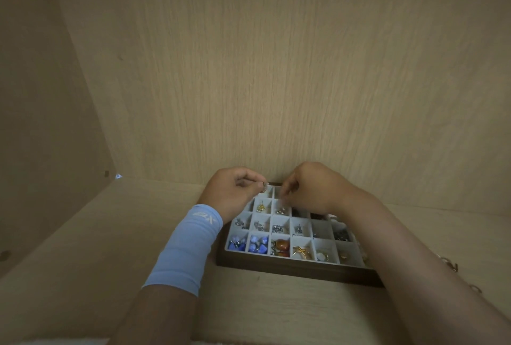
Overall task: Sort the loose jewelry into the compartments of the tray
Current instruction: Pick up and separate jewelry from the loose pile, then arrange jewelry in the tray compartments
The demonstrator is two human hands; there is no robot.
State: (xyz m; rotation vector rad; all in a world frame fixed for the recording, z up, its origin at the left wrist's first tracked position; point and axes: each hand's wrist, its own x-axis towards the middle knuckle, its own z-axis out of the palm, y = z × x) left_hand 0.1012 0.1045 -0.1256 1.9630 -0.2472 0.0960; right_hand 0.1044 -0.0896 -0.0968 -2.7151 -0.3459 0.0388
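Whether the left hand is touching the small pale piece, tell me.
Touching. The head view shows the left hand pinching the piece between thumb and fingertip, with no gap.

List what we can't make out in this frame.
Head view only.
- Too small to identify: the small piece pinched by the left hand.
- Blurred: fingertips of the right hand; whether it holds anything is unclear.
- Hidden: far-right compartments of the tray, under the right hand and forearm.
- Partly hidden: the chain beside the tray, behind the forearm.
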